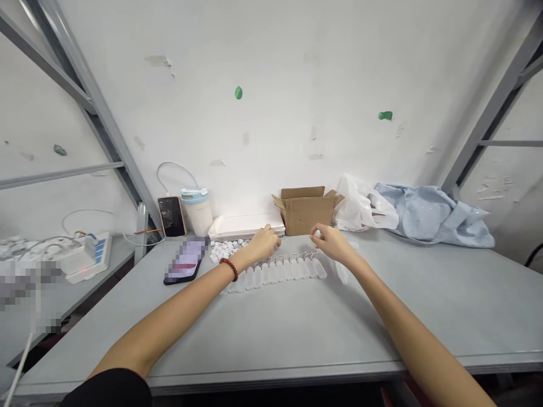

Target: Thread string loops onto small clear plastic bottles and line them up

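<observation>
A curved row of several small clear plastic bottles (278, 271) lies on the grey table (297, 328). A pile of small white caps (224, 249) sits at the row's left end. My left hand (263, 243), a red bead bracelet on its wrist, hovers with curled fingers above the row near the caps. My right hand (328, 240) is raised just above the row's right end, pinching a small white cap (317, 233) between thumb and fingers.
An open cardboard box (305, 210) stands by the wall with a white tray (246, 226) to its left. A phone (184, 261) lies flat, another phone (172, 216) leans beside a white jar (197, 209). A plastic bag (360, 206) and blue cloth (432, 215) lie at right.
</observation>
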Motion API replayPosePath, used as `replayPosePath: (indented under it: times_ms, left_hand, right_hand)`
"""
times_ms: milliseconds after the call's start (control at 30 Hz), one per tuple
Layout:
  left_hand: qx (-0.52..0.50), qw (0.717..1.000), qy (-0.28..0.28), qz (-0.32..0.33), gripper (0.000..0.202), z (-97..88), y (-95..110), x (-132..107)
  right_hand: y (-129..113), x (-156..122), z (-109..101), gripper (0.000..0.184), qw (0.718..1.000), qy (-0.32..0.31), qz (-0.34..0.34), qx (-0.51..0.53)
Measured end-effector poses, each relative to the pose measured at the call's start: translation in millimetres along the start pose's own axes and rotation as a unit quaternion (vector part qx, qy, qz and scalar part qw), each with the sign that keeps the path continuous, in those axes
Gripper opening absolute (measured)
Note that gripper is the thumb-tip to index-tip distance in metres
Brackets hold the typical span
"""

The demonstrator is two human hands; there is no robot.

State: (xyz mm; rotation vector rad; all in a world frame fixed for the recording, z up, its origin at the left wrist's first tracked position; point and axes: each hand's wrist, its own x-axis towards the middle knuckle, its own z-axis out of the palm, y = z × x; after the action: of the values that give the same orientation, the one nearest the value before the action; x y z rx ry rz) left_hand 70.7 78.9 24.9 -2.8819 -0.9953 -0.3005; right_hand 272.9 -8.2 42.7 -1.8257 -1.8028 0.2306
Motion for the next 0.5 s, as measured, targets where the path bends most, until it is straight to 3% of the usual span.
replayPosePath:
  times_ms: [167, 333, 500]
  left_hand:
    - [-0.011, 0.999, 0.036, -0.010, 0.018, -2.1, -4, 0]
    - [-0.059, 0.990, 0.108, -0.074, 0.017, -17.8, -18, -4]
    - [-0.114, 0.967, 0.179, -0.138, 0.017, -33.0, -22, -22]
  right_hand:
    - [-5, -2, 5, 0.013, 0.999, 0.017, -0.026, 0.010]
    - [-14, -6, 13, 0.012, 0.998, 0.026, -0.052, 0.012]
    - [-27, -13, 25, 0.012, 0.994, -0.003, -0.112, 0.004]
